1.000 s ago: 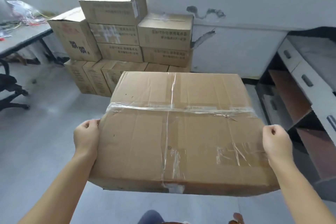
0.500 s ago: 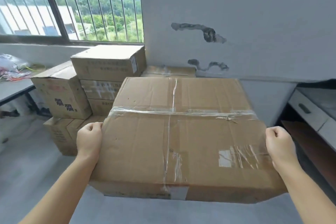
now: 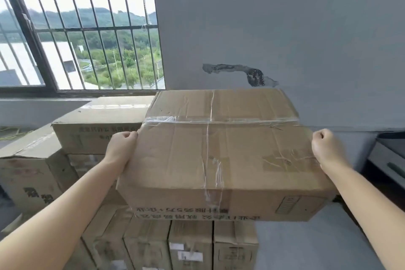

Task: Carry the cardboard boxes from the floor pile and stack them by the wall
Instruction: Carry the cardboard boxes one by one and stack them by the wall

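Note:
I hold a large taped cardboard box (image 3: 219, 155) at chest height, close to the grey wall (image 3: 274, 28). My left hand (image 3: 121, 149) grips its left side and my right hand (image 3: 325, 149) grips its right side, fingers curled under and hidden. The box hangs over the stack of boxes by the wall (image 3: 103, 125). Upright boxes (image 3: 190, 245) of the bottom row show just below it. The box I carry hides the right part of the stack.
A tilted box (image 3: 32, 173) leans at the stack's left. A barred window (image 3: 79, 28) fills the upper left above a sill. A grey cabinet with a drawer handle (image 3: 390, 160) stands at the right edge. Bare grey floor (image 3: 306, 245) lies lower right.
I have come closer to the wall stack and the box has risen; the stack now lies directly under and behind it. Both hands keep the same grip.

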{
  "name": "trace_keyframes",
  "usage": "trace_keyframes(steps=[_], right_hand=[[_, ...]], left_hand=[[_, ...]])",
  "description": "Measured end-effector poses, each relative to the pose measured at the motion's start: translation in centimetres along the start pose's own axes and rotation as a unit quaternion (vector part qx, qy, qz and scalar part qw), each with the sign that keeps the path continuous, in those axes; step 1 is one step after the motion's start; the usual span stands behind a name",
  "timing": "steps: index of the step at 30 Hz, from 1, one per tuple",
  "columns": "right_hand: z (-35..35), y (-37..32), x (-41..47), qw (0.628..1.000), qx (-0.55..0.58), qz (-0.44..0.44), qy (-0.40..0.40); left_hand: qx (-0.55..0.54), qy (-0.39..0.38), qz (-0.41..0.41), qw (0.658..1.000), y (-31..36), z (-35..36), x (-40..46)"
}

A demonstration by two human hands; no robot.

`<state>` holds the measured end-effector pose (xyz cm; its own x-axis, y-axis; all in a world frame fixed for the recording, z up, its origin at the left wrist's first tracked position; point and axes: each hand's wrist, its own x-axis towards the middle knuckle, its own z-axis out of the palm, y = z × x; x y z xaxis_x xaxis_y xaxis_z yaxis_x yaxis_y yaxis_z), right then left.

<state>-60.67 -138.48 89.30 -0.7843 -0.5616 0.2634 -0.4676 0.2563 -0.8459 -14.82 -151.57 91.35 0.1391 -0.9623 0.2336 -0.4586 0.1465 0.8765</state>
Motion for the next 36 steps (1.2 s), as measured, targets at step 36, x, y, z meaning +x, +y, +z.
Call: trace_keyframes(steps=[36], right_hand=[[29.7, 0.4, 18.5, 0.959, 0.134, 0.203, -0.144]], left_hand=[[0.383, -0.183, 0.206, 0.882, -13.9, 11.9, 31.8]])
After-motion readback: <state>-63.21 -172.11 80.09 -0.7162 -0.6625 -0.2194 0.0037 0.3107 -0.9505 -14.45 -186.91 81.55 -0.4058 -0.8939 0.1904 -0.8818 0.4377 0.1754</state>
